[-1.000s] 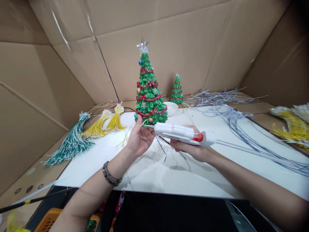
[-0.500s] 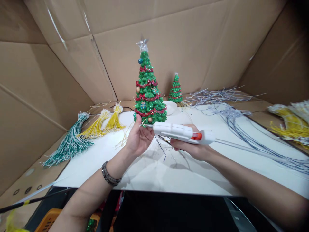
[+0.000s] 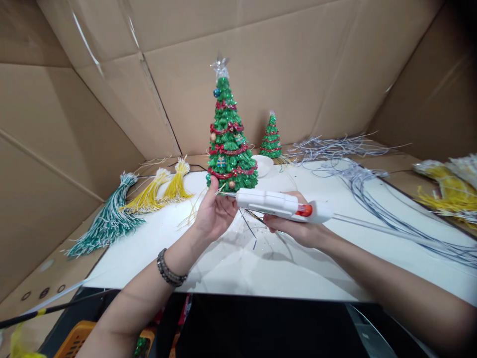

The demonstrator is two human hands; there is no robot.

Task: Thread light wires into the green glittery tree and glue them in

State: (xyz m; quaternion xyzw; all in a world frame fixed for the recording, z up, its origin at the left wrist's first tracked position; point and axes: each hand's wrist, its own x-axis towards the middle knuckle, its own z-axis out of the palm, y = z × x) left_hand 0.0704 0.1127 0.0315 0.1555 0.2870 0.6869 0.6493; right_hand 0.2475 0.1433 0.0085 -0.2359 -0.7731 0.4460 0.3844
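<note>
A green Christmas tree figurine (image 3: 228, 141) with red garlands, small baubles and a clear star on top rests upright in my left hand (image 3: 215, 211). The thumb presses on its lower left edge while the fingers support it from beneath. My right hand (image 3: 294, 226) is closed round a white hot glue gun (image 3: 268, 203) with an orange part and a long clear glue stick running out of its rear. The gun's nozzle points left and lies at the tree's base, close to my left thumb. Whether the tip touches the tree I cannot tell.
Bundles of green wires (image 3: 108, 219) and yellow wires (image 3: 175, 184) lie at the left. A smaller tree (image 3: 271, 138) stands behind, near a white dish (image 3: 263, 165). Grey wires (image 3: 368, 199) spread over the white board (image 3: 320, 278)'s right side. Cardboard walls (image 3: 298, 64) enclose the workspace.
Almost nothing differs. Both hands, the tree and the glue gun hold their places, with at most a very slight shift of the tree.
</note>
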